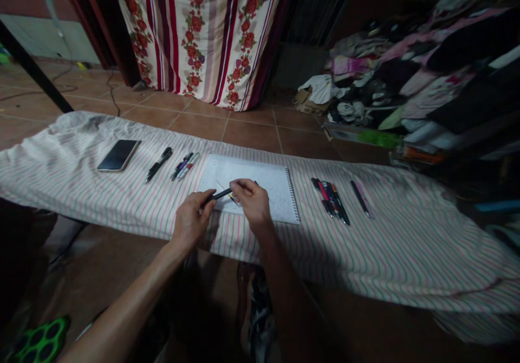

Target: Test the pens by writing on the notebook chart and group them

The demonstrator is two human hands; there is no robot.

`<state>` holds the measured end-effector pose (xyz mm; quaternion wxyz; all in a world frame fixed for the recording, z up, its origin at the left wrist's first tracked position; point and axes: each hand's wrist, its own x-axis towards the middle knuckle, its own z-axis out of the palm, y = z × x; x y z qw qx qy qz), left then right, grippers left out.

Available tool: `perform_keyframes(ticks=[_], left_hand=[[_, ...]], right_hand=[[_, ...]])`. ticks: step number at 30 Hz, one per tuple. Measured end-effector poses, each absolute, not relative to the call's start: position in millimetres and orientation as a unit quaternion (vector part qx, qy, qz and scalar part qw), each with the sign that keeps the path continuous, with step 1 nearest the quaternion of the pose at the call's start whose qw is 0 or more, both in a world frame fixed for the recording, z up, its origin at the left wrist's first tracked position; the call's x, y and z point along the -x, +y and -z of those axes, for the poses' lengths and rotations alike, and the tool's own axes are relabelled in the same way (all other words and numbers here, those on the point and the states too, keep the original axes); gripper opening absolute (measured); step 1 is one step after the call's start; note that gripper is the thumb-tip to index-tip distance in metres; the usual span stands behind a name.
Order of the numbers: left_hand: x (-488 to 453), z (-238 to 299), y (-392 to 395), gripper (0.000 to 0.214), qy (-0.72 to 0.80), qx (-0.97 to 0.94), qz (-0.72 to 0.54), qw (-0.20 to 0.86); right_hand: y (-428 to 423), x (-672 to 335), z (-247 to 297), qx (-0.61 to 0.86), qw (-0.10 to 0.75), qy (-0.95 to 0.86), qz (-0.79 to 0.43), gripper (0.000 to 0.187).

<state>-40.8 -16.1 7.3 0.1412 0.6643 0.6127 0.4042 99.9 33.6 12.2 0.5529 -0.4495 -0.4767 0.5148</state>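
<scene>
Here, both hands meet over the notebook, which lies open on a striped cloth. The left hand sits at the notebook's near-left corner, fingertips pinched on one end of a dark pen. The right hand rests over the page itself, fingers curled and pressed on the pen's other end. The dark pen lies roughly level just above the page, bridging the two hands; only its middle shows.

Judgement on handling: the dark pen looks light, stiff and narrow, with a smooth barrel that is likely a bit slippery under fingertips. It is probably not fragile, though a cap or tip could come loose if pulled along its length; whether it has a cap cannot be told. The best hold seems to be the barrel, thumb against two fingers, each hand near its own end. The page under it is thin paper and would likely crease under a heavy wrist.

Around the notebook: two pens lie just left of it, a black marker further left, and a phone beyond that. Right of the spiral binding is a bunch of pens, then a single pen set apart. Behind the notebook, across the tiled floor, hangs a flowered curtain; to the back right is a heap of clothes.
</scene>
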Motion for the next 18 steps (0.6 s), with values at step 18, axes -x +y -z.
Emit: perform_keyframes(ticks=[18], left_hand=[[34.6,-7.8,-11.6,0.026,0.599,-0.616,-0.449,0.245]], right_hand=[[29.5,-97.2,-13.0,0.452,0.542,-0.445,-0.552,0.027]])
